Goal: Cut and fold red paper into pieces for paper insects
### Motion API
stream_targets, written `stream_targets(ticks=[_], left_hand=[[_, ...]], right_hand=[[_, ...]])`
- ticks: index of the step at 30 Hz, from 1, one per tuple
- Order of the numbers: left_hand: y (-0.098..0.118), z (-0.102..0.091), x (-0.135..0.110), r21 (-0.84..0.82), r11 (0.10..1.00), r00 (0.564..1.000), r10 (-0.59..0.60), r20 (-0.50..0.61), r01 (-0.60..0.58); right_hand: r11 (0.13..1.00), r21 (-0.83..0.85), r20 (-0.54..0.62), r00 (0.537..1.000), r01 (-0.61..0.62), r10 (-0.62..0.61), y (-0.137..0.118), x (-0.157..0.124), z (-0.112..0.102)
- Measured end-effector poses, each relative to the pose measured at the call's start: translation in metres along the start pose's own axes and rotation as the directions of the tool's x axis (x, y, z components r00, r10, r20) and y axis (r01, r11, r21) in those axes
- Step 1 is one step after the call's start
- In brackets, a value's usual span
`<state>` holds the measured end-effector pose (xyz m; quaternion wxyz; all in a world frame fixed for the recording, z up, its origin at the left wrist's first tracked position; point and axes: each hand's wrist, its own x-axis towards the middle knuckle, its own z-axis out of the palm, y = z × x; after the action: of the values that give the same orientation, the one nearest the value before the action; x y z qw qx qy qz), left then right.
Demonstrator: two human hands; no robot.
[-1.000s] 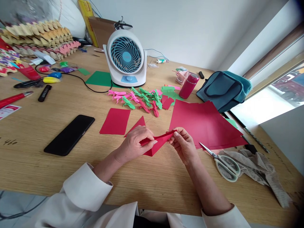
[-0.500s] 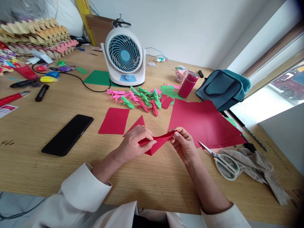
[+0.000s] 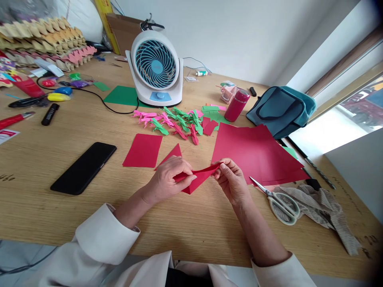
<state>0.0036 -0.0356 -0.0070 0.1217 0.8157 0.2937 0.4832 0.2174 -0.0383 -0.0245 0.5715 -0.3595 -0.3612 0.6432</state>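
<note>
Both my hands pinch a folded red paper [image 3: 200,177] just above the wooden table [image 3: 191,231]. My left hand [image 3: 167,180] grips its left part with closed fingers. My right hand [image 3: 231,180] pinches its right tip. A red paper rectangle [image 3: 143,150] and a red triangle [image 3: 172,154] lie just beyond my left hand. A stack of red sheets [image 3: 254,153] lies to the right of my right hand.
A black phone [image 3: 83,168] lies at the left. Scissors [image 3: 279,201] rest on a cloth [image 3: 323,211] at the right. Several pink, green and red folded papers [image 3: 176,123] lie before a white fan [image 3: 155,69]. A red bottle [image 3: 236,107] and teal bag [image 3: 281,109] stand behind.
My hands and the folded red paper have hardly moved; the view has shifted slightly, so the table objects sit a little higher and to the left.
</note>
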Motion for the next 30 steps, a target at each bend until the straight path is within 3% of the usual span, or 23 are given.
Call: stream_targets(ticks=[15,30], left_hand=[[-0.0017,0.0017,-0.0008,0.060,0.997,0.999,-0.038,-0.025,0.039],[-0.0033,0.0045,-0.0023,0.081,0.979,0.979,-0.177,-0.097,0.185]], right_hand=[[0.998,0.015,0.003,0.998,0.061,-0.061,0.0008,-0.0007,-0.0003],[0.972,-0.164,-0.039,0.983,0.169,-0.178,0.0056,-0.0020,-0.0008]])
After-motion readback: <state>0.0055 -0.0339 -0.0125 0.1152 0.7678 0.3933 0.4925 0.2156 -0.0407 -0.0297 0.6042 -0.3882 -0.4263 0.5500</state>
